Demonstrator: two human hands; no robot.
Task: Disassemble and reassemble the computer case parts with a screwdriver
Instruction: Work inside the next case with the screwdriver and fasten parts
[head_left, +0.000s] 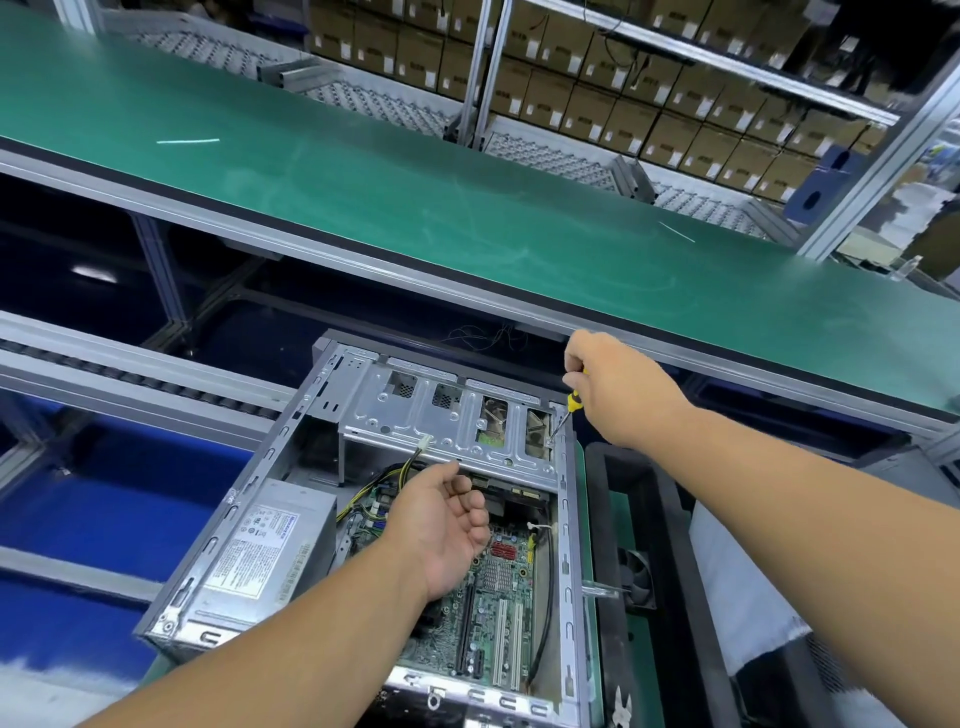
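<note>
An open grey computer case (270, 452) lies on its side in front of me, its green motherboard (498, 613) exposed. A silver drive cage (415, 415) spans the far end. My right hand (618, 389) grips a yellow-and-black screwdriver (571, 402), its tip down at the cage's right corner by the case wall. My left hand (447, 525) hovers palm up over the motherboard, just in front of the cage, fingers loosely curled and holding nothing.
A silver power supply (270, 540) fills the case's left side. A black panel with a fan (641, 577) lies to the right, pliers (621, 704) near the front. A green conveyor belt (363, 171) runs behind. Cardboard boxes (649, 104) fill the far shelves.
</note>
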